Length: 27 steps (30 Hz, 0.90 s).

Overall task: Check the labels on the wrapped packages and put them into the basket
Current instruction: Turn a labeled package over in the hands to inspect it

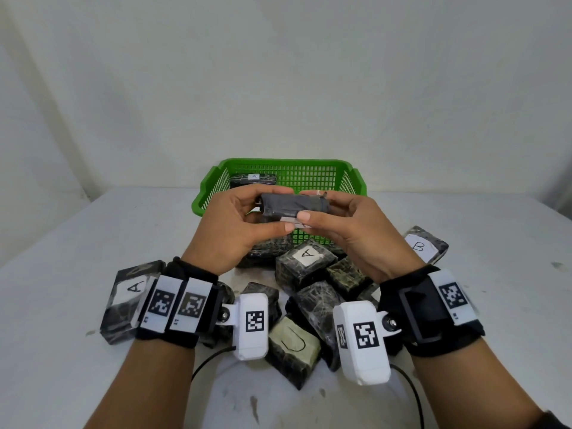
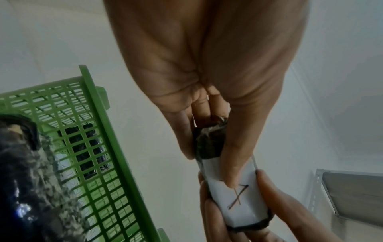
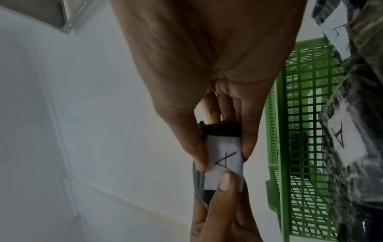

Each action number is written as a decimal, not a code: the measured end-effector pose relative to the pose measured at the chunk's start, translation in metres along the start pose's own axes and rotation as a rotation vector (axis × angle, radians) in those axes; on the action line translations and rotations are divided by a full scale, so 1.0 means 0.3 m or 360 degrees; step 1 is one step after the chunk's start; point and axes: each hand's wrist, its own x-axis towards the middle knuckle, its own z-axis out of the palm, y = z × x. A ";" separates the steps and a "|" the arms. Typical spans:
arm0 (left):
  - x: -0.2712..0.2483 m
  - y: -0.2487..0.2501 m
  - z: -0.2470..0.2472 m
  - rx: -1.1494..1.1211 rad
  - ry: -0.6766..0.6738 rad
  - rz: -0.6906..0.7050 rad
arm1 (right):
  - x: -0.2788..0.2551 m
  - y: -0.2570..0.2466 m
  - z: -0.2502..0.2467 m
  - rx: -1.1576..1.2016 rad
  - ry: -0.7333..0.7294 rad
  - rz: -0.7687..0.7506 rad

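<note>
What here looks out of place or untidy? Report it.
The packages before the green basket lie in a jumbled, tilted heap. Both hands hold one package, label reading A. Nothing looks damaged.
</note>
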 end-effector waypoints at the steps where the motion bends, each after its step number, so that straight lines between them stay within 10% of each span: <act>1: 0.001 -0.001 -0.001 0.0005 -0.0005 -0.0003 | -0.002 -0.002 -0.002 -0.0007 -0.0003 -0.0005; 27: -0.004 0.007 0.013 0.0032 -0.0072 0.0056 | 0.000 -0.003 -0.022 -0.0068 0.0001 0.0005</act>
